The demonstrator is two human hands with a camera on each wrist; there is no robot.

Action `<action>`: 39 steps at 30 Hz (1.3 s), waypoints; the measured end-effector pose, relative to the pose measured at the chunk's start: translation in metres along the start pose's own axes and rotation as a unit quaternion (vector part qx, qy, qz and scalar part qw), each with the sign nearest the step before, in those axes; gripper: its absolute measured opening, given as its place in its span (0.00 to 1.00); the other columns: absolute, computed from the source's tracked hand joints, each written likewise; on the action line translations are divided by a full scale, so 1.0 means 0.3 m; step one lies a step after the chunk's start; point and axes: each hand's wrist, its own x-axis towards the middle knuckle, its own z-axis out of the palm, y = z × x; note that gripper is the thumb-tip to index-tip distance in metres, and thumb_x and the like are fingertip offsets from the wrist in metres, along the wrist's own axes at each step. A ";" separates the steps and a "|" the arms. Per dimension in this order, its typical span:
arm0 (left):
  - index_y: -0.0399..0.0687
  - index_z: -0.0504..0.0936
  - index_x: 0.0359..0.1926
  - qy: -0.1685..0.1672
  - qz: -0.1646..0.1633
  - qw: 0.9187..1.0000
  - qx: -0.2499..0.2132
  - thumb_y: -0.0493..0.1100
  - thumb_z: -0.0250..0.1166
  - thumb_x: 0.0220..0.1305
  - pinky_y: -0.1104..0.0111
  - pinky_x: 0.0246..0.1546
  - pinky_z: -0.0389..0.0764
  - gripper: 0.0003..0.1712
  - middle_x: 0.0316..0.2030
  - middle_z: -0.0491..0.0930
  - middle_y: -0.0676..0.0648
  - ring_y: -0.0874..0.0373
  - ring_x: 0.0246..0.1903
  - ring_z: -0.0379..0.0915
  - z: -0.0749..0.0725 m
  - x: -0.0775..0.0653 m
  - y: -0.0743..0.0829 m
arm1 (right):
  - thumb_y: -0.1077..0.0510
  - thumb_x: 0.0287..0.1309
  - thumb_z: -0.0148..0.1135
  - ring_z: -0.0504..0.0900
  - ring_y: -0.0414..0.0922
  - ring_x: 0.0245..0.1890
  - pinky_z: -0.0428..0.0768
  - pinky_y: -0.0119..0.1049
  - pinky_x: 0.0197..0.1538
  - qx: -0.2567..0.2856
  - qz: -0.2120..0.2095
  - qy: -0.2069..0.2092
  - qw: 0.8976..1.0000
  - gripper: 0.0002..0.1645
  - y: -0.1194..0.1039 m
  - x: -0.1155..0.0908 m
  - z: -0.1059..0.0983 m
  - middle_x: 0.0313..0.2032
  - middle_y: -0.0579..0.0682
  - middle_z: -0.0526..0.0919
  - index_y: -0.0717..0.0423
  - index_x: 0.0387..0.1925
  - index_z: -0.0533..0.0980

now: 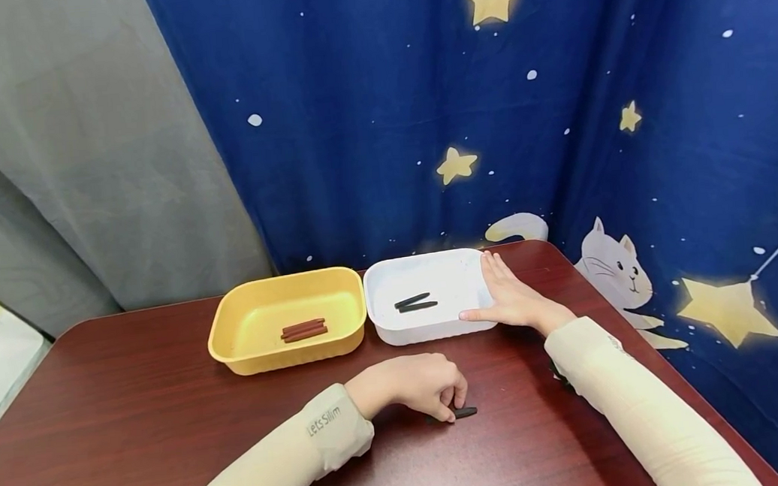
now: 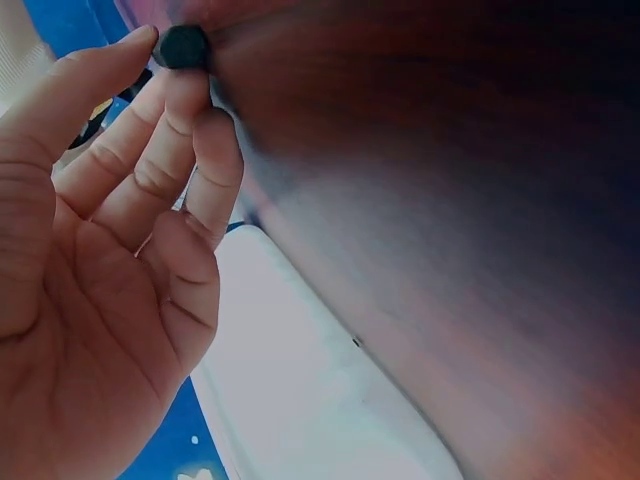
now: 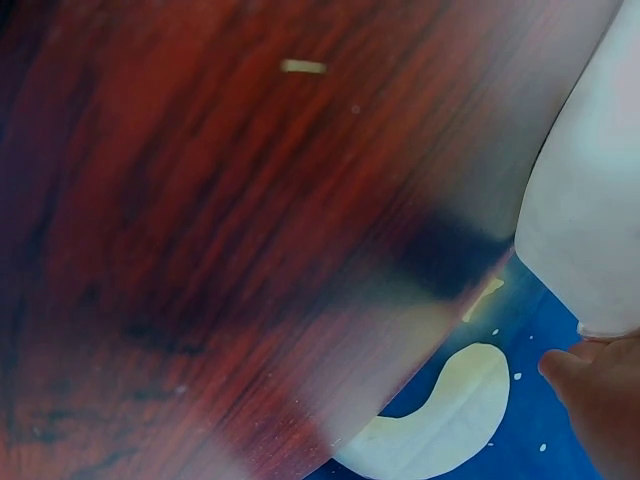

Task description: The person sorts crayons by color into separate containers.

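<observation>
My left hand [image 1: 422, 384] pinches a black crayon [image 1: 466, 412] between thumb and fingertips, low over the table in front of the white basket. In the left wrist view the dark end of that crayon [image 2: 183, 47] shows at the fingertips. With fingers spread fairly straight, my right hand [image 1: 514, 294] rests on the right end of the white basket [image 1: 429, 332]. Two black crayons [image 1: 418, 306] lie inside this basket. To its left stands a yellow basket [image 1: 289, 358], where a few reddish-brown crayons [image 1: 306, 335] lie together.
Both baskets stand side by side near the back edge of the dark reddish wooden table [image 1: 136, 411]. Behind it hang a grey curtain [image 1: 97, 143] and a blue curtain [image 1: 367, 124] with stars and a cat.
</observation>
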 end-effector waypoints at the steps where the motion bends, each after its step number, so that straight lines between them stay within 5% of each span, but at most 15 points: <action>1: 0.54 0.84 0.34 0.000 0.000 1.000 -0.001 0.46 0.74 0.56 0.86 0.26 0.68 0.07 0.20 0.80 0.64 0.79 0.20 0.68 0.000 0.000 0.000 | 0.25 0.52 0.62 0.32 0.62 0.79 0.42 0.58 0.78 0.000 -0.001 0.000 1.000 0.76 0.001 0.001 0.001 0.78 0.65 0.32 0.70 0.76 0.34; 25: 0.55 0.82 0.34 0.004 0.007 1.000 -0.027 0.40 0.71 0.56 0.84 0.25 0.67 0.06 0.17 0.74 0.63 0.75 0.20 0.66 -0.035 -0.042 -0.041 | 0.25 0.52 0.62 0.31 0.61 0.79 0.42 0.58 0.78 0.004 0.003 -0.004 1.000 0.77 -0.001 0.006 -0.001 0.78 0.65 0.31 0.70 0.76 0.33; 39: 0.52 0.80 0.34 0.018 0.001 0.999 -0.050 0.39 0.70 0.58 0.79 0.26 0.67 0.05 0.16 0.72 0.60 0.71 0.20 0.66 -0.118 -0.072 -0.056 | 0.24 0.51 0.62 0.29 0.60 0.79 0.41 0.58 0.78 0.006 0.005 -0.002 1.000 0.77 0.001 0.007 0.001 0.78 0.64 0.30 0.69 0.76 0.33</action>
